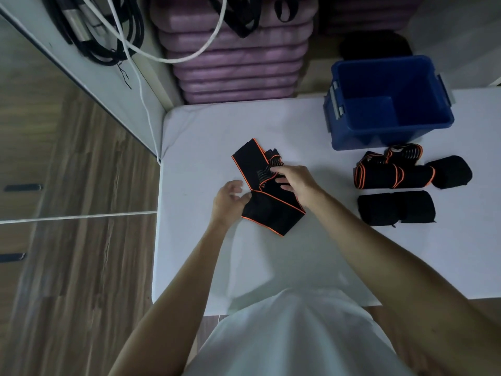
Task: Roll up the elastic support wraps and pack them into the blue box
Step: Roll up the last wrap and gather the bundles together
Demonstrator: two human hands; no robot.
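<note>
Black elastic edged in orange lies crooked under my hands: one support wrap (267, 191), folded over on itself in a bent shape toward the left edge of the white table (206, 261). My left hand (230, 200) pinches its near-left edge between thumb and fingers, while my right hand (294, 180) rests spread on the middle, fingers loosely open and pressing the ribbed part flat. I judge this to be the start of rolling this wrap, straightening it before the first turn. The blue box (390, 104) stands empty as far as I can see, at the far right of the table, and just in front of it lie rolled wraps: orange-trimmed rolls (390, 173) and, nearer me, plain black rolls (395, 207). Nothing has gone into the box yet. Next I would need to pull the strip out straight, fold one end tight and roll it evenly, keeping the edges in line so that the roll does not spring loose.
</note>
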